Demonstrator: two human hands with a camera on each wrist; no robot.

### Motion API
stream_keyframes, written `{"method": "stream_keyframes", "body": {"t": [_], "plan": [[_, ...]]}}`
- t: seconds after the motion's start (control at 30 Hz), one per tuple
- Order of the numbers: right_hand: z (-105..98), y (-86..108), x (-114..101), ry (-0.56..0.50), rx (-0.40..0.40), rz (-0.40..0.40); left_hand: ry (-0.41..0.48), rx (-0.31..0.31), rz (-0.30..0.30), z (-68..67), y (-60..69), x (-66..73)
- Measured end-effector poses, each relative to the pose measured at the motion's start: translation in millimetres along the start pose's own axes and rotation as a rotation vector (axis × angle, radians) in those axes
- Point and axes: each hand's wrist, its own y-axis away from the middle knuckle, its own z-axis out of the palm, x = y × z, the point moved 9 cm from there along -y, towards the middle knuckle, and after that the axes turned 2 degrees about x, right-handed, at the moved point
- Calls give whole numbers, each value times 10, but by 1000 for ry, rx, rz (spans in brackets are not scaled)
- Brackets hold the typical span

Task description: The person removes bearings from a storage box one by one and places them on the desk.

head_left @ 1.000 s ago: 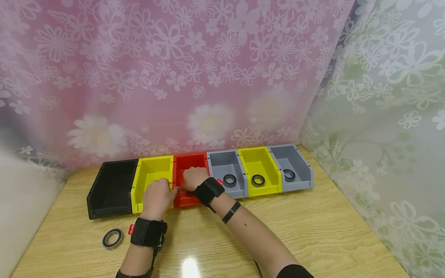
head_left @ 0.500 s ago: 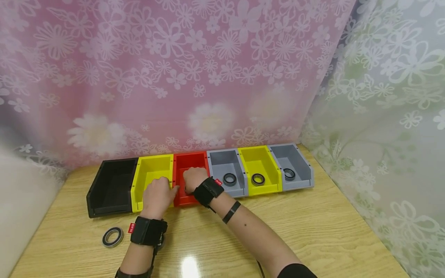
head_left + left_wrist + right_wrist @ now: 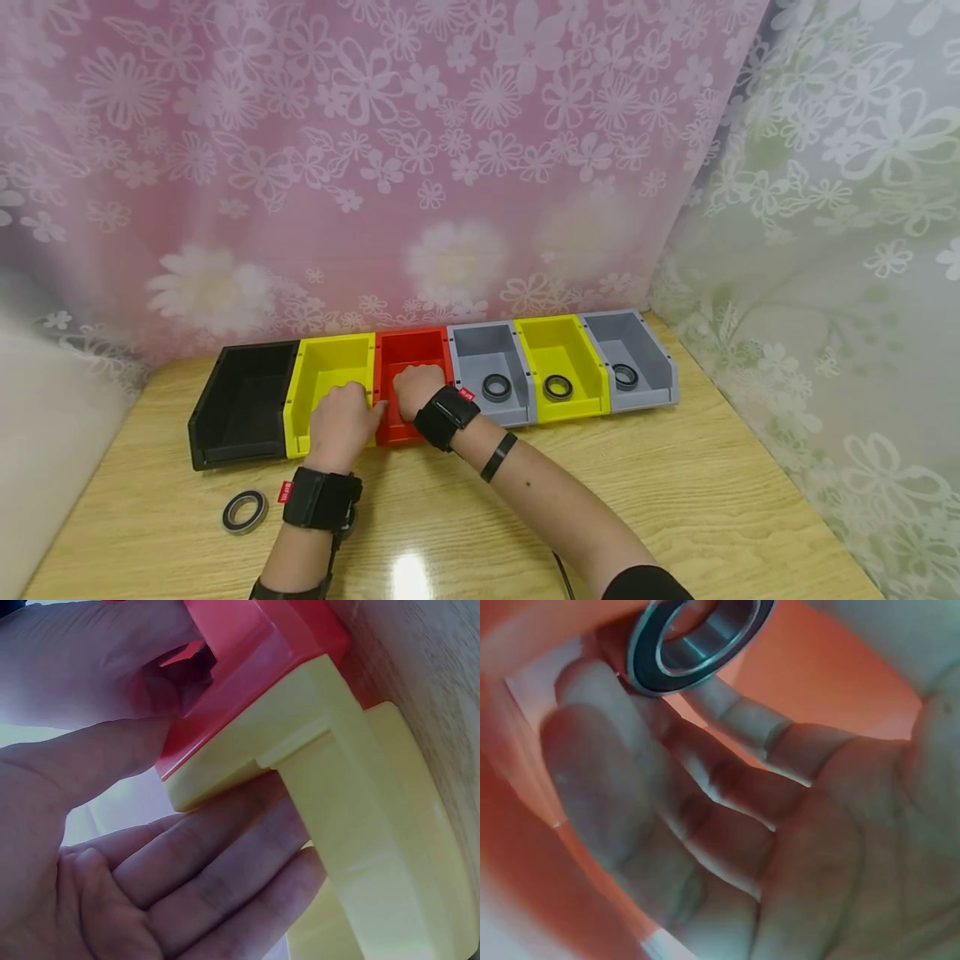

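Observation:
In the head view my left hand (image 3: 341, 425) is at the divide between the yellow bin (image 3: 330, 358) and the red bin (image 3: 408, 343). The left wrist view shows its thumb against the red side and its fingers (image 3: 225, 877) inside the yellow bin, so the adjoining walls sit between them. My right hand (image 3: 420, 390) reaches into the red bin, knuckles up. A black-sealed ball bearing (image 3: 671, 671) is at its curled fingers (image 3: 600, 772) in the right wrist view; the head view hides it under the hand. The thumb's contact is out of frame.
More bearings lie singly in the grey bin (image 3: 487, 346), the right-hand yellow bin (image 3: 551, 342) and the far-right grey bin (image 3: 615, 333). A black bin (image 3: 243, 400) ends the row at left. One loose bearing (image 3: 244, 511) lies on the wooden table (image 3: 465, 533).
My right hand shifts very slightly within the red bin, its wrist easing a little left. My left hand and the other bearings stay where they were.

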Motion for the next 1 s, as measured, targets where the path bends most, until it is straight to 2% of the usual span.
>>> {"method": "stream_keyframes", "body": {"t": [0.2, 0.53, 0.67, 0.83, 1.0], "plan": [[-42, 18, 20, -37, 37, -44, 2, -13, -6, 1, 19, -1], [-80, -6, 83, -276, 67, -93, 4, -4, -1, -5, 8, 2], [-93, -27, 106, -329, 80, -92, 0, -1, 0, -5, 9, -1], [-190, -19, 137, -352, 106, -94, 6, -5, -5, -1, 6, -6], [-333, 42, 175, -295, 155, -107, 10, -8, -8, -4, 11, -5]]}}
